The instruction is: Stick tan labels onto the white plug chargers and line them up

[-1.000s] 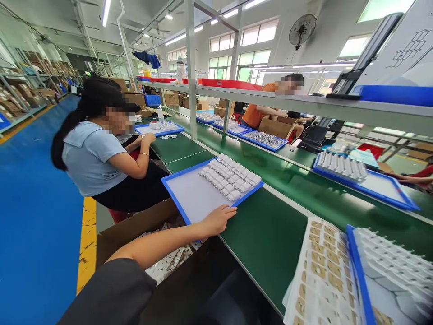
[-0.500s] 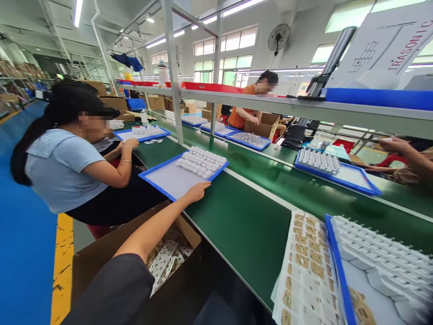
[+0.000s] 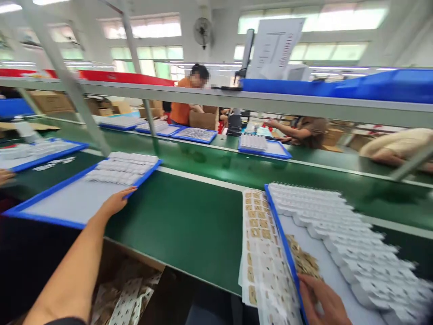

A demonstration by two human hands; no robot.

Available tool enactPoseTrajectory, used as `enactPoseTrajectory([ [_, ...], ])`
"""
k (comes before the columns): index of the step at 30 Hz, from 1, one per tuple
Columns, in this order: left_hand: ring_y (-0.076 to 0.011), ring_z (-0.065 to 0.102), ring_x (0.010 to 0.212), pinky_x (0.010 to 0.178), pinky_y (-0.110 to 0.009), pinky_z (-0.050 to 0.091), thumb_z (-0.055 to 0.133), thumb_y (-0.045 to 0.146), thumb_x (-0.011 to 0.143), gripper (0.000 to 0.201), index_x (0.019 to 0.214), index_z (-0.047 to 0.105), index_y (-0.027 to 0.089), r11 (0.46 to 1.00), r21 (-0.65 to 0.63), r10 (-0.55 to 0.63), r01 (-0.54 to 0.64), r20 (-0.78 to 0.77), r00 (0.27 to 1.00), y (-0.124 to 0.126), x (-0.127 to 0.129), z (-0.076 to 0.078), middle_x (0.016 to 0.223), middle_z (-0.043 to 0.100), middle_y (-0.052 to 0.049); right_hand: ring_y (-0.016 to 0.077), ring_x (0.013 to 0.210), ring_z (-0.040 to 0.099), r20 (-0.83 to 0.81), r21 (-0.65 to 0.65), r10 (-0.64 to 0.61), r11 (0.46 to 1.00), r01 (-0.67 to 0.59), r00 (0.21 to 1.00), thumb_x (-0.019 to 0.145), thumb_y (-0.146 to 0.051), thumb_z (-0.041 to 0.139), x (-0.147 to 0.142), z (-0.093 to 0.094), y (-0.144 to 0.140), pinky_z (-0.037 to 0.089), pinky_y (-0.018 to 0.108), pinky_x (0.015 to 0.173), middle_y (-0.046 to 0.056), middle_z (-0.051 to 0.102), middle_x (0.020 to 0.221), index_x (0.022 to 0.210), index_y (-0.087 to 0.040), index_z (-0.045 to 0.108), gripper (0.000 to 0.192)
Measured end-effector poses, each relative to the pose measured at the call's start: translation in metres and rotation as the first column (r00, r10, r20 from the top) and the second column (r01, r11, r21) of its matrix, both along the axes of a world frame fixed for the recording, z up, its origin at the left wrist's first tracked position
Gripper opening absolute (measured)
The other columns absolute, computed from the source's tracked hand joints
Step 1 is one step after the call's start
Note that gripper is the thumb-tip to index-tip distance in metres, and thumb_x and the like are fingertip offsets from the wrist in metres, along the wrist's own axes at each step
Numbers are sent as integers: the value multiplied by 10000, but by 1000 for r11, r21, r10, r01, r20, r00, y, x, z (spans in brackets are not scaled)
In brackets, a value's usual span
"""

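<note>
On the left, my left hand grips the right rim of a blue-edged tray with a white base. Rows of white plastic parts cover its far part. At lower right, my right hand has its curled fingers at the left rim of a second blue-edged tray. Just beyond those fingertips lies a pile of flat brown pieces. White housings stand in tight rows across this tray. Sheets of brown stickers lie against its left side.
The green bench runs between the two trays. An overhead shelf on metal posts crosses above it. Below the bench edge stands a cardboard box of scrap sheets. A co-worker's hand is at far left; other people work across the bench.
My view has turned right, so the scene has shifted left. My right hand has come into view at the right tray. My left hand remains on the left tray's rim.
</note>
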State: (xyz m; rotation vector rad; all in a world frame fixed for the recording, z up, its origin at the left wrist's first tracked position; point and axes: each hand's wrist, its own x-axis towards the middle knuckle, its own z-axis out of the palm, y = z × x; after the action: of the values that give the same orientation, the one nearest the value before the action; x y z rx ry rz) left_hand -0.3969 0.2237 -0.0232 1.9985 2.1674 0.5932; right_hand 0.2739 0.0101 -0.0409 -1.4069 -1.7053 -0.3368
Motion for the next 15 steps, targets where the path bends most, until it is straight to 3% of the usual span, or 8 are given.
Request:
enactPoseTrajectory([
  [4, -257, 634, 1241, 1051, -442, 500, 418, 239, 639, 569, 1146, 675, 248, 1000, -7, 27, -27, 2, 1000, 21, -30, -12, 1371, 651, 47, 336, 764, 747, 30, -13, -72, 997, 72, 997, 873, -345, 573, -6, 6, -6, 639, 577, 630, 46, 760, 868, 1059, -454, 635, 225],
  [8, -273, 649, 1195, 997, -446, 533, 464, 275, 670, 428, 1036, 685, 259, 998, 15, 64, -63, -40, 997, 22, -28, -13, 1312, 686, 37, 303, 810, 740, 49, -38, -84, 996, 86, 995, 912, -288, 557, -13, 10, -8, 629, 528, 690, 36, 752, 901, 1034, -357, 641, 163],
  [11, -243, 634, 1196, 1030, -432, 513, 463, 316, 796, 362, 1101, 654, 277, 984, 146, 119, -105, -88, 989, 11, 4, -12, 1294, 685, 69, 264, 833, 723, 50, -54, -67, 996, 70, 996, 935, -249, 548, -15, 10, -11, 599, 462, 743, 43, 743, 911, 1011, -281, 649, 131],
  [13, -203, 684, 1005, 940, -400, 559, 447, 375, 872, 399, 1226, 617, 302, 984, 151, 110, -96, -84, 990, -2, 45, -13, 1335, 658, 84, 238, 841, 706, 42, -63, -63, 996, 65, 997, 944, -221, 549, -16, 10, -12, 574, 424, 769, 47, 738, 911, 1010, -246, 650, 123],
  [15, -179, 677, 794, 812, -367, 585, 435, 434, 912, 440, 1290, 612, 296, 996, 92, -3, 7, -43, 999, -19, 99, -14, 1282, 695, 53, 224, 876, 692, 21, -98, -67, 993, 69, 998, 946, -198, 557, -17, 10, -13, 553, 405, 806, 51, 736, 930, 1014, -227, 652, 120],
])
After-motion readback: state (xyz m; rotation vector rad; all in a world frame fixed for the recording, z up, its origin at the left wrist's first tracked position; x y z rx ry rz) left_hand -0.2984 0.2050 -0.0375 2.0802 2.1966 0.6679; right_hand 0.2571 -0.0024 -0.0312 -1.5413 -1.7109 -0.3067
